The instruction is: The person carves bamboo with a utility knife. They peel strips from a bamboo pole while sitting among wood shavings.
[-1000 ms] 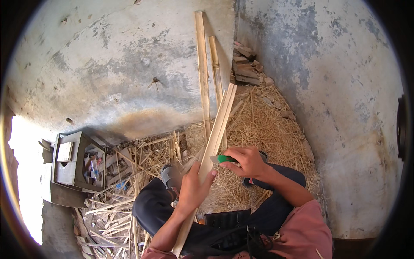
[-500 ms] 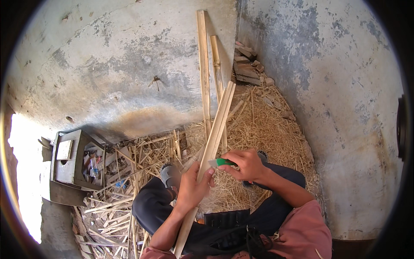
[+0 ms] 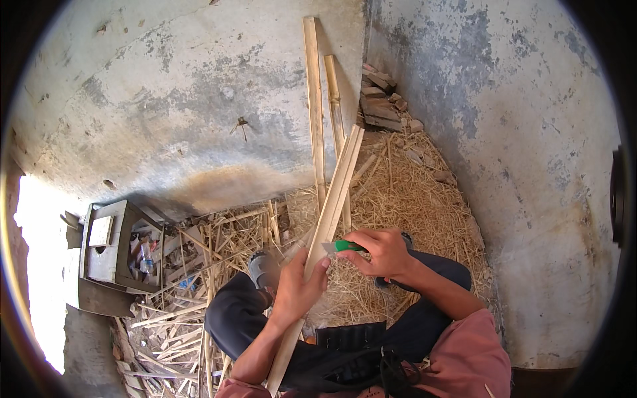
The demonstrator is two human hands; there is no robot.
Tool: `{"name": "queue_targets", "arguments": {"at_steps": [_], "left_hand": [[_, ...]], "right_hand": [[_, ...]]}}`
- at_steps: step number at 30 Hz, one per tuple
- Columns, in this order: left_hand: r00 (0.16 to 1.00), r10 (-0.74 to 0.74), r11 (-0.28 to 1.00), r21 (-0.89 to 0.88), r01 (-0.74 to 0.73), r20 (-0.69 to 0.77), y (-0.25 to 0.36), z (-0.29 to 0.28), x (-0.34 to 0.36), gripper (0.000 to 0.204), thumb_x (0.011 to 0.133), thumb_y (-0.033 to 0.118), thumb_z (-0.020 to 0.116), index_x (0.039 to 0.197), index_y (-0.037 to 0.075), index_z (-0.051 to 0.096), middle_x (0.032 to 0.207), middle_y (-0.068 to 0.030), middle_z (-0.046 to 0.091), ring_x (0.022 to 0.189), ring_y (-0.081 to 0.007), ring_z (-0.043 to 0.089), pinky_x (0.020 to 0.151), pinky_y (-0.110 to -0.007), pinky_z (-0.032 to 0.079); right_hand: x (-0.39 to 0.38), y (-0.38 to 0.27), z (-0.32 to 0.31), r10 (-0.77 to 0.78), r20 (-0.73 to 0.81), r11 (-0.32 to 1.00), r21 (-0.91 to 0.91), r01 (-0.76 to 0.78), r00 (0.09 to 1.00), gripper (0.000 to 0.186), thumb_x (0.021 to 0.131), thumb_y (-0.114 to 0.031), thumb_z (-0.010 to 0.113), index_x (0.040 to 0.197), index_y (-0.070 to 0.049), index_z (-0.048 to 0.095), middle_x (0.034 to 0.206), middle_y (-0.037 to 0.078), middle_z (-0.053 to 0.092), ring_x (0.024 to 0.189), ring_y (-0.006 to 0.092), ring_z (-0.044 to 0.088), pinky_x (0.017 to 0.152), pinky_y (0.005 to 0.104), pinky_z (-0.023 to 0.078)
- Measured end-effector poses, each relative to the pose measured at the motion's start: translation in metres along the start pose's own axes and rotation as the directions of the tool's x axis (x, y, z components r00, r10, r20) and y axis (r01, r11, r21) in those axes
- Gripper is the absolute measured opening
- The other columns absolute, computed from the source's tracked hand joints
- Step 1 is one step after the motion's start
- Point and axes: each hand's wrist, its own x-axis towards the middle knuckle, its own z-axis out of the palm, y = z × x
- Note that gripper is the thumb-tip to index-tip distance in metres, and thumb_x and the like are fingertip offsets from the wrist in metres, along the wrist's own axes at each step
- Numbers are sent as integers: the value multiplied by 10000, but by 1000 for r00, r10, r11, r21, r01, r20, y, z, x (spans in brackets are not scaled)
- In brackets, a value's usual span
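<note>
A long, pale split bamboo strip (image 3: 340, 180) slants from my lap up and away toward the wall. My left hand (image 3: 300, 284) is wrapped round its lower middle part, the thumb on the right side. In my right hand (image 3: 379, 252) is a knife (image 3: 349, 246) with a green handle, gripped between thumb and fingers. Its short grey blade points left and meets the strip's right edge just above my left thumb. The fingers of my left hand behind the strip are partly hidden.
Two bamboo strips (image 3: 313, 86) lean on the far wall. Straw and shavings (image 3: 411, 199) cover the floor, with cut strips (image 3: 176, 338) heaped at the left. A wooden box (image 3: 109, 249) holding bottles stands at the far left. Bricks (image 3: 379, 106) are piled in the corner.
The knife and my right hand have shifted very slightly to the right. My left hand keeps its grip, and the strip stays almost where it was.
</note>
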Motion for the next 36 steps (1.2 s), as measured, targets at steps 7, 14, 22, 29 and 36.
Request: {"name": "queue_targets", "arguments": {"at_steps": [7,14,22,29,36], "left_hand": [[1000,17,1000,-17,-17,6,0,0,-1,245,1099,208,650,1245,12,644,644,25,593,525,-42,514,492,-257,403],[1000,11,1000,-17,-11,28,0,-1,-2,275,1104,196,637,1306,10,641,630,27,581,507,-42,501,479,-256,393],[999,7,1000,-12,-7,34,-6,-2,-3,290,1112,198,623,1324,0,631,617,31,568,496,-43,497,465,-259,382],[999,-10,1000,9,10,46,-4,-4,-3,293,1113,194,614,1329,-4,628,617,28,563,503,-43,500,471,-258,385],[996,-21,1000,-3,21,83,-9,-5,-5,286,1120,192,605,1318,-13,618,621,30,563,492,-47,489,464,-260,373]], "right_hand": [[1,3,1,-42,-51,998,-49,39,998,299,944,-431,811,971,-137,765,804,-1,749,599,197,727,481,345,516],[1,6,0,-71,-70,994,-83,65,995,291,936,-420,820,968,-136,766,811,1,758,610,194,734,496,338,529],[5,8,-5,-48,-76,995,-96,41,996,271,937,-408,821,971,-144,768,775,2,737,586,194,716,491,339,513],[7,11,-9,-6,-79,997,-73,0,997,270,921,-375,842,969,-118,775,805,29,755,612,211,722,521,343,529],[12,29,-17,39,-160,993,-101,-56,986,274,932,-371,833,1007,-112,782,855,52,782,635,228,733,528,349,532]]}}
